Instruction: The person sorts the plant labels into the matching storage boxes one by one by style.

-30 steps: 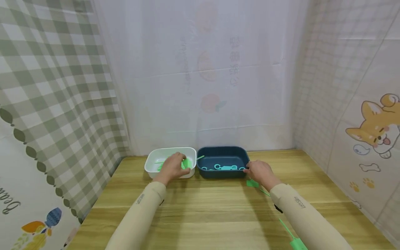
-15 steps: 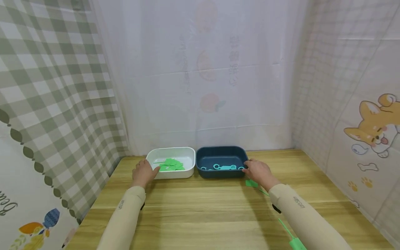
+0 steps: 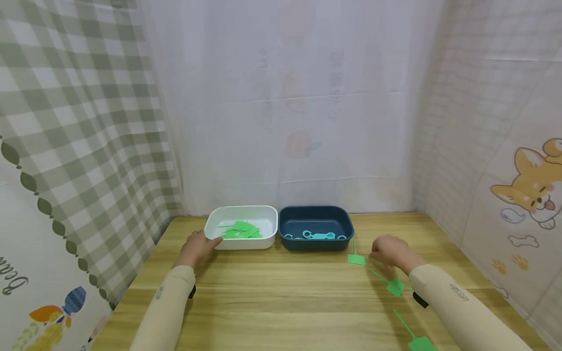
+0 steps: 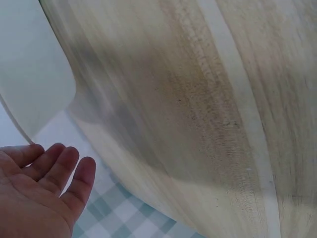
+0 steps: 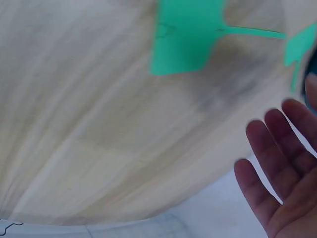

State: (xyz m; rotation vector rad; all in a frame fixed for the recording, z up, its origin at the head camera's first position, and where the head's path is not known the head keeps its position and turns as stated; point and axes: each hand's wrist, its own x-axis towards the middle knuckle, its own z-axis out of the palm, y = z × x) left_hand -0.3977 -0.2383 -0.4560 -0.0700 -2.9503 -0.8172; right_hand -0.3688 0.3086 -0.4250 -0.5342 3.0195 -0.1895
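My left hand (image 3: 196, 248) is at the front left corner of the white basin (image 3: 246, 245), thumb close to the rim. Its fingers look loosely bent and hold nothing in the left wrist view. Inside the basin lies a pile of flat green tags with thin tails (image 3: 241, 230). My right hand (image 3: 391, 249) hovers over the table right of the dark blue basin (image 3: 316, 246), fingers apart and relaxed in the right wrist view. Close by lie three green tags: one by the blue basin (image 3: 356, 259), a middle one (image 3: 395, 287), and a front one (image 3: 421, 344).
Both basins stand side by side at the back of the wooden table (image 3: 281, 302). Turquoise strips with ringed ends (image 3: 319, 235) lie in the blue one. A white curtain (image 3: 237, 146) hangs behind, with a checked cloth (image 3: 88, 122) on the left and a printed cloth (image 3: 505, 146) on the right.
My left hand has moved from over the white basin out to its left corner. My right hand has left the blue basin's corner and shifted right, uncovering the middle tag.
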